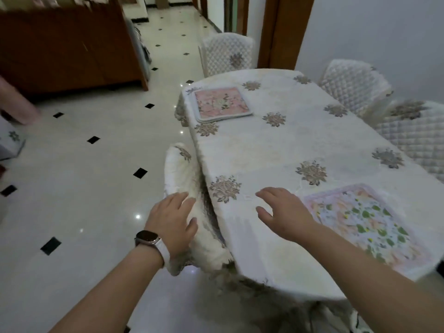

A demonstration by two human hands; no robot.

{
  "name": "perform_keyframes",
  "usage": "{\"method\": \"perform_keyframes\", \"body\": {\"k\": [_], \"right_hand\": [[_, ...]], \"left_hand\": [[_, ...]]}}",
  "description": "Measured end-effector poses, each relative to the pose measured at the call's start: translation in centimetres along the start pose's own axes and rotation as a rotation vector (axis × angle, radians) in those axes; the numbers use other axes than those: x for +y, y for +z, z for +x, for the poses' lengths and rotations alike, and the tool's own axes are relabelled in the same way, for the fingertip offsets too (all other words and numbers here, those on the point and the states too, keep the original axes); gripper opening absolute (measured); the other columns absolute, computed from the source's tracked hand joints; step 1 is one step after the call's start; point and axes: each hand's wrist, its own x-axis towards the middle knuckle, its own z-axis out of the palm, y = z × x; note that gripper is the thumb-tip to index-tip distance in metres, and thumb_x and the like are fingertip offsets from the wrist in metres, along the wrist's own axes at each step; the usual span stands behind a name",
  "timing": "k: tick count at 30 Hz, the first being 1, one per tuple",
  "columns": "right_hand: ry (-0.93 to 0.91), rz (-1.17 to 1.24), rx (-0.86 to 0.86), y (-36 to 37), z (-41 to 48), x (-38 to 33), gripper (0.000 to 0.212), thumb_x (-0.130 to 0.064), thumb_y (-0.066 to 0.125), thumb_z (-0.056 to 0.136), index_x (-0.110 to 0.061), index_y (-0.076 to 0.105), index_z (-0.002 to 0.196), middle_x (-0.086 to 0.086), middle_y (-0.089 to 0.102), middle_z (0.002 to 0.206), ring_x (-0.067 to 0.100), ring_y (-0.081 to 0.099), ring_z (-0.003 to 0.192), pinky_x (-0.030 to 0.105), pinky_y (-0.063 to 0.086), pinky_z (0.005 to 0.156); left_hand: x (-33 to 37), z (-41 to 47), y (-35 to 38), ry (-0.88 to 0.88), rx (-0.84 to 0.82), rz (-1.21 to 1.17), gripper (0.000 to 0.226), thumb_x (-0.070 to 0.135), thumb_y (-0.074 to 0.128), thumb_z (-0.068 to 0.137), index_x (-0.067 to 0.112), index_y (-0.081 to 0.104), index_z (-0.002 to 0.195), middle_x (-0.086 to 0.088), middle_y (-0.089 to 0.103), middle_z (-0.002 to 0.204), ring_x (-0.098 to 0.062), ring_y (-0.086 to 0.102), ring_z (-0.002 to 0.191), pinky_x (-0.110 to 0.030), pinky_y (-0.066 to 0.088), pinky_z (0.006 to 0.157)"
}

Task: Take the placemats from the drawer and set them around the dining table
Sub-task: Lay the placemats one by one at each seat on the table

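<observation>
Two placemats lie on the dining table point(276, 150), which wears a white cloth with gold flowers. A pink floral placemat point(221, 103) sits at the far left corner. A placemat with green leaves and pink edges point(362, 225) lies at the near right. My right hand point(283, 211) hovers open above the cloth just left of that mat, holding nothing. My left hand point(171, 222), with a watch on the wrist, rests open on the back of a white covered chair point(192, 207) tucked at the table's left side.
Quilted white chairs stand at the far end point(227, 54) and along the right side point(355, 85). A brown wooden cabinet point(69, 49) lines the left wall. White tiled floor point(96, 188) with black diamonds spreads to the left. Another covered chair edge point(12, 140) shows far left.
</observation>
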Motion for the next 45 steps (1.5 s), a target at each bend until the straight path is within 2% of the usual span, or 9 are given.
{"method": "perform_keyframes", "body": {"k": [4,8,15,23,27,34,36,40,45], "right_hand": [[-0.101,-0.038,-0.005,0.7,3.1,-9.4,0.042,-0.038,0.054,0.094,-0.021,0.058,0.133,-0.002,0.058,0.135,0.024,0.052,0.123,0.037,0.041,0.098],[-0.17,-0.054,-0.041,2.0,5.6,-16.8,0.044,-0.04,0.051,0.096,-0.021,0.056,0.135,-0.004,0.056,0.138,0.022,0.051,0.124,0.035,0.037,0.103],[-0.264,-0.094,-0.103,4.0,10.2,-24.2,0.046,-0.042,0.048,0.097,-0.022,0.053,0.138,-0.005,0.054,0.139,0.018,0.05,0.124,0.036,0.042,0.1],[-0.368,-0.12,-0.178,7.3,19.2,-25.9,0.053,-0.051,0.042,0.093,-0.022,0.054,0.135,-0.002,0.055,0.137,0.022,0.052,0.122,0.037,0.043,0.096],[-0.439,-0.085,-0.224,10.5,27.0,-27.3,0.052,-0.051,0.043,0.095,-0.024,0.048,0.14,-0.003,0.05,0.141,0.021,0.046,0.128,0.036,0.038,0.102],[-0.494,-0.094,-0.244,10.8,37.4,-29.2,0.051,-0.052,0.04,0.097,-0.026,0.044,0.141,-0.005,0.045,0.144,0.02,0.04,0.131,0.037,0.034,0.102],[-0.486,-0.099,-0.246,10.2,39.5,-29.0,0.053,-0.054,0.038,0.096,-0.026,0.045,0.14,-0.005,0.046,0.143,0.021,0.042,0.129,0.037,0.034,0.101],[-0.43,-0.074,-0.221,9.4,42.6,-27.7,0.072,-0.062,0.018,0.082,-0.027,0.05,0.137,-0.006,0.051,0.139,0.021,0.048,0.125,0.037,0.038,0.097],[-0.309,-0.07,-0.219,9.3,45.3,-25.6,0.074,-0.064,0.017,0.083,-0.028,0.048,0.139,-0.006,0.05,0.14,0.02,0.046,0.128,0.036,0.037,0.1]], "left_hand": [[-7.8,-3.7,-1.5,-0.041,-0.007,-0.006,0.045,0.038,0.046,0.077,0.016,0.063,0.113,-0.007,0.065,0.116,-0.028,0.062,0.105,-0.043,0.052,0.081],[-14.1,-7.7,-1.9,-0.07,-0.039,0.002,0.048,0.04,0.042,0.077,0.016,0.065,0.112,-0.007,0.066,0.115,-0.027,0.063,0.105,-0.04,0.054,0.081],[-21.8,-11.0,-2.5,-0.194,-0.068,-0.037,0.048,0.04,0.043,0.075,0.015,0.068,0.107,-0.007,0.069,0.11,-0.028,0.066,0.098,-0.039,0.055,0.077],[-27.1,-6.7,-2.0,-0.268,-0.057,-0.067,0.049,0.043,0.044,0.079,0.019,0.064,0.117,-0.004,0.065,0.119,-0.025,0.063,0.107,-0.04,0.054,0.082],[-31.8,-3.1,-2.1,-0.328,-0.077,-0.021,0.052,0.046,0.042,0.08,0.019,0.063,0.119,-0.003,0.064,0.123,-0.024,0.062,0.11,-0.039,0.052,0.085],[-38.5,4.1,-4.8,-0.384,-0.036,0.04,0.048,0.048,0.042,0.082,0.02,0.068,0.112,0.0,0.067,0.118,-0.023,0.062,0.108,-0.039,0.053,0.084],[-39.4,5.9,-5.2,-0.364,-0.022,0.04,0.045,0.048,0.044,0.083,0.021,0.069,0.109,0.001,0.068,0.116,-0.022,0.063,0.105,-0.038,0.053,0.083],[-41.1,9.6,-4.7,-0.306,-0.018,0.04,0.041,0.045,0.047,0.082,0.021,0.067,0.109,-0.001,0.066,0.117,-0.023,0.062,0.106,-0.037,0.053,0.081],[-43.7,14.9,-3.0,-0.223,-0.028,-0.01,0.042,0.043,0.048,0.081,0.019,0.065,0.111,-0.003,0.063,0.122,-0.026,0.06,0.109,-0.041,0.053,0.081]]}}
